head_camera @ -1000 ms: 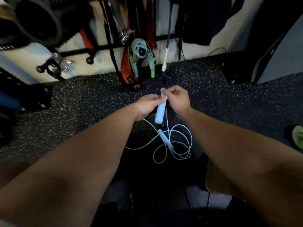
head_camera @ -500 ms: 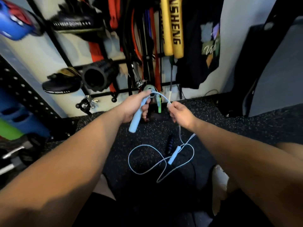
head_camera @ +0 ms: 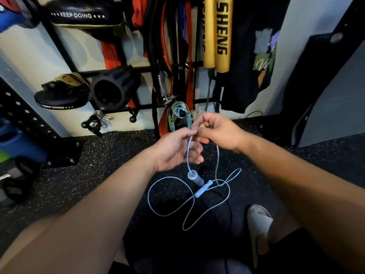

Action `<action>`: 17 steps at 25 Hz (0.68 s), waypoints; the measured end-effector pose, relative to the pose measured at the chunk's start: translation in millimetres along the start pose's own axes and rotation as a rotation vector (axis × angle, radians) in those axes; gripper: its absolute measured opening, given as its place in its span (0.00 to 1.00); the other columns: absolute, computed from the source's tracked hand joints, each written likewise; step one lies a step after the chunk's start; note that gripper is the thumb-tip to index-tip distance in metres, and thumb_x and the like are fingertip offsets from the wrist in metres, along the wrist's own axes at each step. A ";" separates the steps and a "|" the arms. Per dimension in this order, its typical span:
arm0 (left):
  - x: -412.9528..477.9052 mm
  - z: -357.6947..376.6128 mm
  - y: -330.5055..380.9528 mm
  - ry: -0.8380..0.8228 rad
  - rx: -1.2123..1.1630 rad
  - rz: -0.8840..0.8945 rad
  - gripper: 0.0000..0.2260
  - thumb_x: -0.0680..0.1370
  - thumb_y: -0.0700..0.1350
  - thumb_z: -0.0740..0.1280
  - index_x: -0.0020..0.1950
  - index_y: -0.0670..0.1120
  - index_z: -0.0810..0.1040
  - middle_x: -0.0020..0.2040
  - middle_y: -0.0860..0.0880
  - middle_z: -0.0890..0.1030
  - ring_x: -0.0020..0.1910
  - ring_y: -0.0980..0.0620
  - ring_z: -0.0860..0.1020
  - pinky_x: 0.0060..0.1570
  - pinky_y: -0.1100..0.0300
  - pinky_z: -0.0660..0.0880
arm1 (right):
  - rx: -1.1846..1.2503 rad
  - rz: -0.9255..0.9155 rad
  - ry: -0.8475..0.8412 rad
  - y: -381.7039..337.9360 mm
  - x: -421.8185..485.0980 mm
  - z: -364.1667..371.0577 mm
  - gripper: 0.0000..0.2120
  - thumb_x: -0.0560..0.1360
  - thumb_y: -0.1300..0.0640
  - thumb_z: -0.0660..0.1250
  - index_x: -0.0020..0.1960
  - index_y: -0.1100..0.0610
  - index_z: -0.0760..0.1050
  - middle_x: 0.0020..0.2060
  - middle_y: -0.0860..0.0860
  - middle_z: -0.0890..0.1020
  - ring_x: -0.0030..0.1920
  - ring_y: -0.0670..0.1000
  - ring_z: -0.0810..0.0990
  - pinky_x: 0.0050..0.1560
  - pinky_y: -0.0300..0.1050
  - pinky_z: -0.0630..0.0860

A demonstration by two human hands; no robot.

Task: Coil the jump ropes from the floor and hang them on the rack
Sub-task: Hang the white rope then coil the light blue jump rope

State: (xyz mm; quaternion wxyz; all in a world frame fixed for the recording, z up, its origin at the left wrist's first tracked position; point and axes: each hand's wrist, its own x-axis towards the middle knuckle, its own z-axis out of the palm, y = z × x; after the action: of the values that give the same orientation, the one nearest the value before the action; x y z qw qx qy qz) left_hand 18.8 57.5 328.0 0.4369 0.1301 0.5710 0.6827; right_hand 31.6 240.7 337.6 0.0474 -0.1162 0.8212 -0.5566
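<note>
Dim, soft blur, wide-angle edge distortion

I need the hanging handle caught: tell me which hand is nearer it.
Left. The left hand is just above the handle, pinching its cord; the right hand holds the cord higher up, to the right.

Both hands in front of the rack [head_camera: 142, 109]. Left hand [head_camera: 177, 150] pinches pale blue jump rope [head_camera: 202, 189] cord, right hand [head_camera: 218, 131] grips it too. One handle [head_camera: 196, 178] dangles below left hand. Loose loops on floor [head_camera: 94, 175]. Another coiled rope [head_camera: 178, 112] hangs on rack.
</note>
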 end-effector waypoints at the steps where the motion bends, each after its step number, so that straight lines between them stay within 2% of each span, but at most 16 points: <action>1: 1.3 -2.3 -0.3 0.006 -0.022 -0.010 0.19 0.83 0.50 0.54 0.54 0.40 0.79 0.35 0.46 0.79 0.35 0.47 0.81 0.47 0.51 0.75 | -0.022 -0.012 0.008 1.2 4.8 0.2 0.04 0.77 0.66 0.68 0.49 0.58 0.77 0.32 0.44 0.78 0.30 0.38 0.75 0.35 0.31 0.72; 4: 6.4 -10.1 2.1 0.010 -0.096 -0.027 0.18 0.79 0.52 0.57 0.50 0.40 0.80 0.34 0.45 0.80 0.35 0.46 0.81 0.46 0.51 0.77 | 0.033 -0.023 0.014 8.1 21.3 0.7 0.03 0.76 0.65 0.70 0.48 0.58 0.78 0.33 0.47 0.79 0.31 0.41 0.76 0.34 0.33 0.73; 6: 9.9 -12.3 4.4 0.043 -0.095 -0.032 0.16 0.81 0.52 0.57 0.46 0.43 0.78 0.31 0.48 0.77 0.31 0.49 0.78 0.41 0.54 0.77 | 0.118 0.010 -0.002 21.4 27.5 0.7 0.02 0.77 0.62 0.70 0.48 0.59 0.77 0.32 0.52 0.77 0.30 0.46 0.74 0.32 0.38 0.72; 8: 14.2 -14.2 3.2 0.081 -0.102 -0.022 0.15 0.83 0.49 0.55 0.43 0.45 0.75 0.28 0.50 0.72 0.29 0.50 0.74 0.38 0.56 0.76 | 0.147 0.032 -0.004 36.7 32.2 1.0 0.05 0.78 0.56 0.69 0.48 0.58 0.76 0.33 0.55 0.76 0.31 0.49 0.72 0.31 0.41 0.70; 11: 18.3 -16.1 1.5 0.097 -0.145 -0.037 0.16 0.83 0.46 0.53 0.44 0.44 0.76 0.30 0.48 0.76 0.30 0.49 0.79 0.39 0.56 0.79 | 0.180 0.023 0.025 41.5 37.3 3.8 0.04 0.79 0.58 0.68 0.46 0.56 0.76 0.29 0.50 0.74 0.28 0.48 0.69 0.30 0.41 0.66; 14: 22.4 -16.7 2.1 0.066 -0.157 -0.041 0.17 0.82 0.45 0.52 0.45 0.43 0.78 0.32 0.47 0.80 0.31 0.48 0.81 0.37 0.55 0.80 | 0.170 -0.006 0.060 37.5 43.1 8.9 0.03 0.79 0.62 0.68 0.46 0.58 0.76 0.28 0.43 0.79 0.29 0.41 0.74 0.32 0.33 0.72; 16: 24.8 -17.7 6.0 0.078 -0.193 0.027 0.16 0.81 0.43 0.51 0.45 0.43 0.77 0.31 0.48 0.80 0.30 0.50 0.81 0.37 0.56 0.80 | 0.175 0.017 0.083 44.5 43.1 10.9 0.05 0.81 0.60 0.65 0.47 0.59 0.76 0.30 0.45 0.79 0.30 0.45 0.74 0.32 0.39 0.72; 17: 26.0 -18.6 8.5 0.081 -0.242 0.076 0.15 0.79 0.42 0.51 0.46 0.43 0.77 0.32 0.47 0.81 0.32 0.49 0.82 0.40 0.56 0.81 | 0.146 0.039 0.095 50.2 42.1 11.5 0.07 0.81 0.58 0.64 0.48 0.61 0.76 0.33 0.52 0.79 0.31 0.50 0.75 0.34 0.44 0.74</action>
State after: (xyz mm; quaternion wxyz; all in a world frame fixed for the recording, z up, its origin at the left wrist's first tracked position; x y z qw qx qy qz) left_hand -12.7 64.8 321.3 0.3998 0.0701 0.4963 0.7674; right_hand -13.7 237.8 289.0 0.0275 -0.0699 0.7819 -0.6188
